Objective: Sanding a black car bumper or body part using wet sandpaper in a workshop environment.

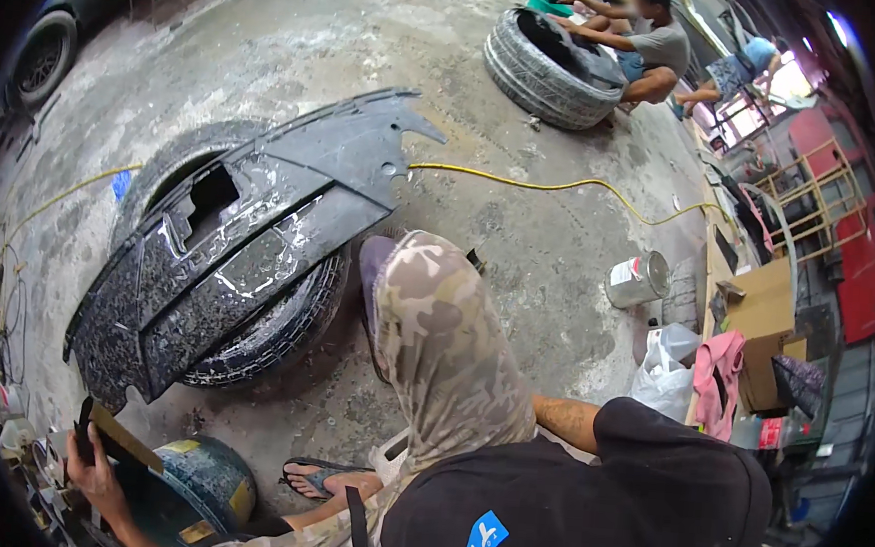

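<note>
At the lower left, my left hand (95, 468) grips a flat dark piece with a tan face (127, 438), held up beside a dark green bucket (206, 485). What that piece is I cannot make out. Of my right arm (564, 420), only a bare stretch below the black sleeve shows. It passes behind camouflage cloth (444, 334), and the hand is hidden. Ahead on the left, a black plastic car bumper panel (269, 248), wet and shiny with a rectangular opening, rests tilted on a tyre (293, 345). Neither visible arm touches the panel.
A yellow hose (543, 186) crosses the concrete floor. On the right stand a metal can (639, 280), a white plastic bag (665, 360), pink cloth (720, 376) and a cardboard box (761, 308). Beyond, a co-worker (657, 46) crouches beside another tyre (539, 89).
</note>
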The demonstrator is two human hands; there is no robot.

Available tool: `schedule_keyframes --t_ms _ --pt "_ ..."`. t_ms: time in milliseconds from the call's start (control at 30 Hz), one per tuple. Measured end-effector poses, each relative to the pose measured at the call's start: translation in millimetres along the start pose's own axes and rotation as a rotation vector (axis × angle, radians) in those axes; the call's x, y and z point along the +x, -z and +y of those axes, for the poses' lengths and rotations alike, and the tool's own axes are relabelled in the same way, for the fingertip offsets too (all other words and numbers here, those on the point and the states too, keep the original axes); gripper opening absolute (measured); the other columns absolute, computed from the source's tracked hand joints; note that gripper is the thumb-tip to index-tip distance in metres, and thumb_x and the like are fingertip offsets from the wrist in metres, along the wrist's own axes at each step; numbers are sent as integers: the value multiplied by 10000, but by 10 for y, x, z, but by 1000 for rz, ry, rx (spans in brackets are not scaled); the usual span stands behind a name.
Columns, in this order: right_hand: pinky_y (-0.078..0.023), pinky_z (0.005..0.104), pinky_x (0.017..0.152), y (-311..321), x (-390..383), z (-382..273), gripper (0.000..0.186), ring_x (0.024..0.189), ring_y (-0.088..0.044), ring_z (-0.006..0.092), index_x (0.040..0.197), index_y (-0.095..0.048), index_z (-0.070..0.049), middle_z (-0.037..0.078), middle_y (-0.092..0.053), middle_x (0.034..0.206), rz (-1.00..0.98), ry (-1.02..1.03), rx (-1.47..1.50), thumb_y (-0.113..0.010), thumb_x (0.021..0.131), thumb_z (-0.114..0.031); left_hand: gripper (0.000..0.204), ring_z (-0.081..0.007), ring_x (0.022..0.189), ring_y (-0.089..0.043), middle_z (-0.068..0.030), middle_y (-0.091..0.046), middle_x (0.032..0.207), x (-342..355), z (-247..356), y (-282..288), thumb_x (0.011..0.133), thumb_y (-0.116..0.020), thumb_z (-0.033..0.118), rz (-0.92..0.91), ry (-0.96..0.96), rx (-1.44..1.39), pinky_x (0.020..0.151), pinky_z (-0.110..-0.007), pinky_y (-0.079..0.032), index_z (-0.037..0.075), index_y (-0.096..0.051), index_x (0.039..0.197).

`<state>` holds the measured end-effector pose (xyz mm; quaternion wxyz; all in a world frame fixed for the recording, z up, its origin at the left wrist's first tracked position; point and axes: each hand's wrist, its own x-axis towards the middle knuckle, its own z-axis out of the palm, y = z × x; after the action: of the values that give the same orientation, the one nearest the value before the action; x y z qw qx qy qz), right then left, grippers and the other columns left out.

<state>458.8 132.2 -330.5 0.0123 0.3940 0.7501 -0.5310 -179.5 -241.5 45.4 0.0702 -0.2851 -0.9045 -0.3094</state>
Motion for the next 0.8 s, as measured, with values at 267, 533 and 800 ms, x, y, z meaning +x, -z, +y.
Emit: schedule_keyframes --t_ms 267,533,800 --pt "-529 387 711 629 -1092 -417 419 808 -600 224 1257 -608 -62 98 -629 1029 66 -213 -116 -570 968 -363 371 -305 791 -637 -203 -699 904 -72 990 231 957 -702 320 -135 78 180 756 -402 -530 -49 -705 994" --pt "-511 382 786 1094 -481 -1446 427 898 -597 236 1290 -588 -50 109 -615 1117 191 -271 -264 -587 961 -323 363 -264 685 -633 -190 -729 844 -291 935 434 881 -796 296 80 -40 229 687 -385 -540 -55 -733 949" --pt "-494 377 862 1244 346 -1826 443 988 -593 247 1322 -568 -38 119 -602 1204 -398 -26 -293 -604 955 -282 425 -200 942 -658 -116 -700 1122 -1225 850 1073 978 -642 122 181 515 -43 840 -298 -533 -34 -551 1363"
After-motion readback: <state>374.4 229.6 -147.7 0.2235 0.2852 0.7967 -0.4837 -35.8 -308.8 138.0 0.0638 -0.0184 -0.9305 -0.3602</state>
